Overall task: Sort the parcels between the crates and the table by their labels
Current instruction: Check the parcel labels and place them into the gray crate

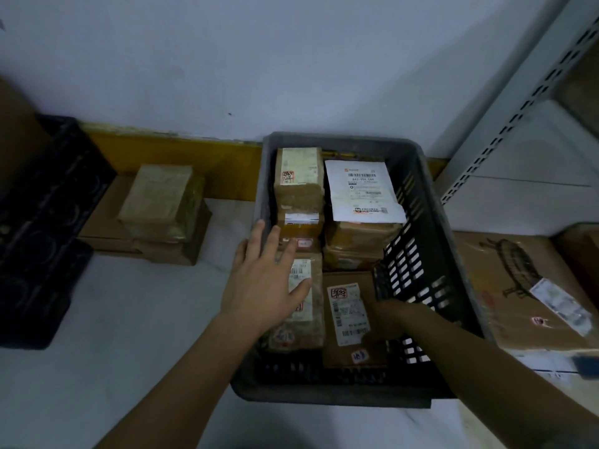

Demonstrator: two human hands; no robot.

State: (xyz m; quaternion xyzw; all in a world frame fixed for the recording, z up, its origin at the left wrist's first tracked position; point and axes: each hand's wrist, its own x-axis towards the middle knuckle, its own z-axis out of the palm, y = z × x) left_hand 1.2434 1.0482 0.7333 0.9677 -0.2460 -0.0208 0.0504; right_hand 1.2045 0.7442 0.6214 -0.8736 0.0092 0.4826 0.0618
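A grey slotted crate [428,176] stands on the white table, packed with several taped brown parcels. My left hand [265,280] lies flat with fingers spread on the near-left parcel [301,332]. My right hand [385,319] reaches down in shadow at the right edge of a flat brown parcel [343,322] with a white label, beside the crate's right wall; its grip is hard to make out. At the crate's back sit a tall taped parcel [299,176] and a parcel with a large white label [361,189].
Left of the crate, a taped parcel [162,202] rests on flat cardboard boxes [107,228]. A black crate [42,228] stands at far left. A large cardboard box [525,286] lies at right under a grey metal shelf rack [518,102]. A white wall is behind.
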